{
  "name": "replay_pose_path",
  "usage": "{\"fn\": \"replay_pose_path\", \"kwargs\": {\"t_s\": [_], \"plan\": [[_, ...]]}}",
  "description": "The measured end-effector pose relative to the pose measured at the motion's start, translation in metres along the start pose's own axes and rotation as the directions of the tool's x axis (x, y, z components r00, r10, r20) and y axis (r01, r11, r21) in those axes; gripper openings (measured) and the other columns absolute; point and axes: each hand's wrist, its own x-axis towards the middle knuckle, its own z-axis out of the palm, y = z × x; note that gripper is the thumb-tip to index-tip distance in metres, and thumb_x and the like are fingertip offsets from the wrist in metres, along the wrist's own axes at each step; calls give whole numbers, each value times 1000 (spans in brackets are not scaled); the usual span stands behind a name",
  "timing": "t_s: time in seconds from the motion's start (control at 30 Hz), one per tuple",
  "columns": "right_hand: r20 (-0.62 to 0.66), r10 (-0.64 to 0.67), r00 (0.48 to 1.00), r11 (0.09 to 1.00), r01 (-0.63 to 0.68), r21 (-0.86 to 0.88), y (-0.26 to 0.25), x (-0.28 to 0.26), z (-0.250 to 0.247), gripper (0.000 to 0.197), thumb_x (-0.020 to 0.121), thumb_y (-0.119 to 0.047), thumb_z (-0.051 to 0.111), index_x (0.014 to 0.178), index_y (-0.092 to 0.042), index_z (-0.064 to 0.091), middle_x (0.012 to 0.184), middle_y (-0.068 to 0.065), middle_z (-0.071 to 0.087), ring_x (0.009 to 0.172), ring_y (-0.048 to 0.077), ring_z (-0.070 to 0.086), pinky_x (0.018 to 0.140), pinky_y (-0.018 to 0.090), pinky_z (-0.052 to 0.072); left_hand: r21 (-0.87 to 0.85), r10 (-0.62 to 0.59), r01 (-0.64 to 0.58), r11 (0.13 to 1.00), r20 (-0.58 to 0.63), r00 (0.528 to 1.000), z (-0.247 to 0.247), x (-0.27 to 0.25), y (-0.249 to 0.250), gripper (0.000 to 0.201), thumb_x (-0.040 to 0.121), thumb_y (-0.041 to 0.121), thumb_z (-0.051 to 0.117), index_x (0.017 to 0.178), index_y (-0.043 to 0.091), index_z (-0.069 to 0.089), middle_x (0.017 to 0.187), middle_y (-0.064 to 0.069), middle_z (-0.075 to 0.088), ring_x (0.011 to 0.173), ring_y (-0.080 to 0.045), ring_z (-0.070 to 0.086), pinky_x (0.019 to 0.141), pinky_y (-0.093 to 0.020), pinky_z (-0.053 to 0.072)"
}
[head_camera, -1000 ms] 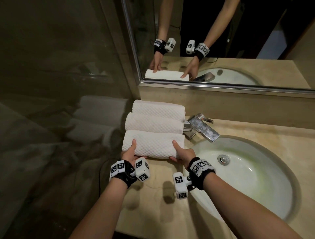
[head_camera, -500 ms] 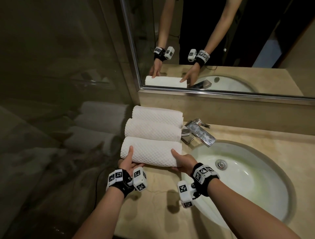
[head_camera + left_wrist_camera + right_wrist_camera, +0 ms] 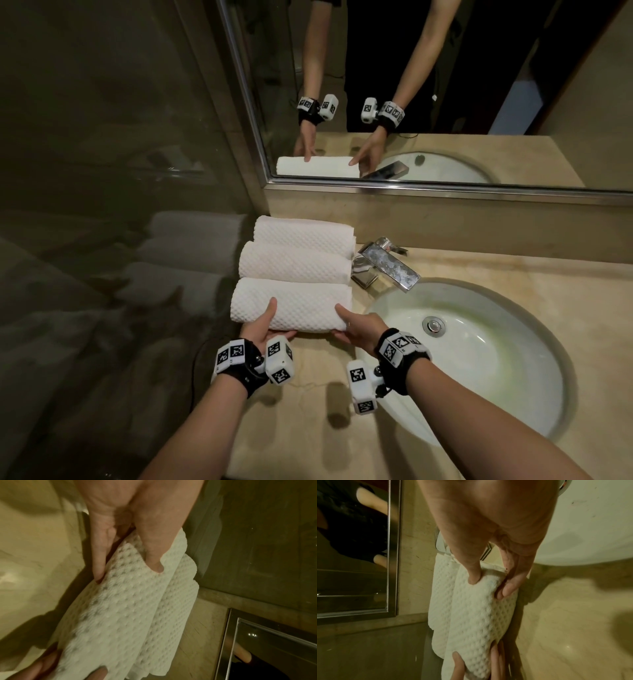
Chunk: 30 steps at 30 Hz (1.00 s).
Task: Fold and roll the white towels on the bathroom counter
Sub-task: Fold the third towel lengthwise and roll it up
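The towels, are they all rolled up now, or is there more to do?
Nearly done, it seems. Two rolled towels, the back one and the middle one, already lie side by side by the wall. The left hand and right hand grip the ends of a third rolled towel, touching the middle one. No loose towels show, so only letting go seems left.

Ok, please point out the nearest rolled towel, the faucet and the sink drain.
nearest rolled towel (image 3: pixel 294 301), head view, middle of its top surface
faucet (image 3: pixel 390 265), head view, flat top of the spout
sink drain (image 3: pixel 433 324), head view, metal plug
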Motion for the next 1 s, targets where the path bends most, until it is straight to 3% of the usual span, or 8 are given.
{"fn": "replay_pose_path", "kwargs": {"t_s": [0.17, 0.3, 0.47, 0.63, 0.73, 0.8, 0.9, 1.0], "plan": [[-31, -27, 999, 999, 25, -44, -2, 2, 7, 58, 80, -25, 79, 114, 14, 52, 98, 25, 63, 65, 30, 67, 46, 28, 58, -9, 18, -19, 1000, -34, 999, -1, 11, 3, 55, 86, 31, 71, 133, 12, 49, 128, -21, 59, 115, -42, 58, 80, -55, 56], [24, -6, 1000, 994, 9, -107, 5, -1, -2, 54, 81, -32, 77, 106, 9, 51, 84, 25, 66, 66, 29, 68, 65, 35, 60, 78, -21, 21, 997, -9, 1000, -6, 18, 3, 51, 87, 39, 67, 124, 8, 51, 115, -22, 62, 104, -40, 60, 94, -57, 48], [58, 11, 998, 960, 6, -280, 0, -18, -20, 45, 86, -37, 72, 97, 3, 56, 88, 21, 69, 64, 26, 68, 63, 31, 61, 360, 11, 31, 932, -113, 993, -16, 10, -1, 58, 78, 60, 66, 97, 7, 53, 89, -18, 62, 80, -35, 65, 92, -54, 52], [75, -32, 997, 920, 58, -388, -15, -40, -32, 29, 90, -33, 67, 90, -6, 56, 90, 13, 70, 71, 21, 63, 63, 23, 52, 452, 130, -35, 891, -181, 975, -19, -7, -4, 45, 89, 42, 64, 85, -1, 53, 66, -11, 52, 45, -20, 45, 48, -30, 50], [85, -102, 991, 907, 128, -401, -21, -47, -38, 31, 92, -29, 66, 104, -2, 56, 100, 14, 69, 73, 21, 65, 62, 23, 52, 510, 177, -64, 858, -176, 968, -16, -17, -5, 38, 91, 36, 63, 83, 0, 54, 65, -12, 52, 43, -20, 48, 40, -23, 42], [88, -268, 959, 814, 274, -512, -24, -47, -35, 36, 90, -28, 69, 112, -3, 55, 107, 13, 68, 79, 21, 67, 67, 26, 56, 504, 213, -92, 859, -188, 959, -14, -19, -6, 38, 91, 35, 62, 104, -1, 56, 79, -17, 55, 56, -25, 57, 39, -23, 46], [203, -616, 761, 410, 529, -743, -40, -41, -16, 35, 89, -27, 69, 115, -8, 56, 107, 6, 65, 87, 16, 62, 75, 23, 52, 456, 205, -106, 884, -174, 963, -10, -19, -11, 54, 95, 34, 57, 133, -3, 44, 123, -28, 56, 101, -40, 64, 63, -38, 59], [324, -704, 632, 171, 594, -786, -72, -26, 17, 34, 90, -26, 65, 120, -12, 57, 121, 5, 61, 107, 19, 59, 95, 34, 49, 333, 99, -61, 941, -100, 990, -5, -13, -18, 60, 97, 35, 54, 138, -5, 38, 129, -32, 52, 95, -38, 64, 92, -49, 52]]}}
